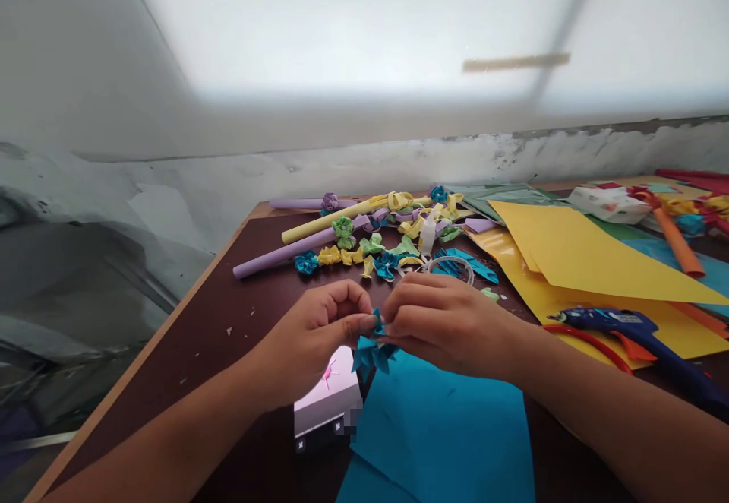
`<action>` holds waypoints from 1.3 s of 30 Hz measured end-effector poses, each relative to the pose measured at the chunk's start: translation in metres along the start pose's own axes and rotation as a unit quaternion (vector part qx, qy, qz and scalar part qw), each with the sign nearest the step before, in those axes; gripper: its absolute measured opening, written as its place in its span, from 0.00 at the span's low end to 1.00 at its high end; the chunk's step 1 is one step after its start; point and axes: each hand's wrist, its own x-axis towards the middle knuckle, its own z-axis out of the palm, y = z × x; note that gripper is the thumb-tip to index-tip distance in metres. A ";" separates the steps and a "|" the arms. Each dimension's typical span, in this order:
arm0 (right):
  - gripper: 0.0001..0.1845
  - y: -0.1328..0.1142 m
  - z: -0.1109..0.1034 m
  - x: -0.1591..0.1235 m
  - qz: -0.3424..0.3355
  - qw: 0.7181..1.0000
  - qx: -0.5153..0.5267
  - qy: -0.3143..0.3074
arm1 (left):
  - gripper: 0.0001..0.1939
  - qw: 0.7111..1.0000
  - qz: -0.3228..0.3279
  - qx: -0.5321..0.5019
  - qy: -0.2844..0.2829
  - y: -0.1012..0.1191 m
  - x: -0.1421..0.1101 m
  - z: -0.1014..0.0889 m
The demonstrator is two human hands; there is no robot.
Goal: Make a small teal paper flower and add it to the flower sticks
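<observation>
My left hand and my right hand meet over the table, fingers pinched together on a small folded piece of blue paper. The piece has pointed, crumpled tips that hang below my fingertips. Under my hands lies a large blue paper sheet. Just below my left hand sits a small pink-white box.
Behind my hands a pile of small paper flowers lies with yellow and purple paper rolls, a tape roll and a white glue bottle. Yellow sheets, a blue glue gun, red-handled scissors and an orange roll lie right. The dark table ends left.
</observation>
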 end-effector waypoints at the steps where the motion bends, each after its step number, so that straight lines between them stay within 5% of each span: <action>1: 0.09 -0.001 0.001 0.000 -0.017 1.000 -0.009 0.011 | 0.13 1.000 -0.002 -0.007 0.001 0.000 0.000 0.000; 11: 0.15 -0.011 0.000 -0.002 -0.082 0.988 -0.128 0.017 | 0.18 0.999 0.004 -0.044 0.017 0.002 0.002 0.003; 17: 0.09 -0.005 0.008 -0.001 0.017 1.000 -0.013 0.022 | 0.18 0.999 0.001 -0.020 0.035 0.001 0.002 -0.005; 30: 0.09 -0.008 -0.007 -0.002 -0.138 0.981 -0.073 0.113 | 0.14 0.996 0.018 -0.083 -0.011 -0.003 0.000 -0.006; 35: 0.04 -0.003 0.005 -0.005 0.009 0.988 -0.024 0.151 | 0.15 0.991 0.073 -0.105 0.035 -0.003 0.000 -0.002; 39: 0.05 -0.005 0.015 -0.004 0.149 0.967 0.007 0.208 | 0.24 0.989 0.099 -0.050 0.102 -0.005 -0.001 0.010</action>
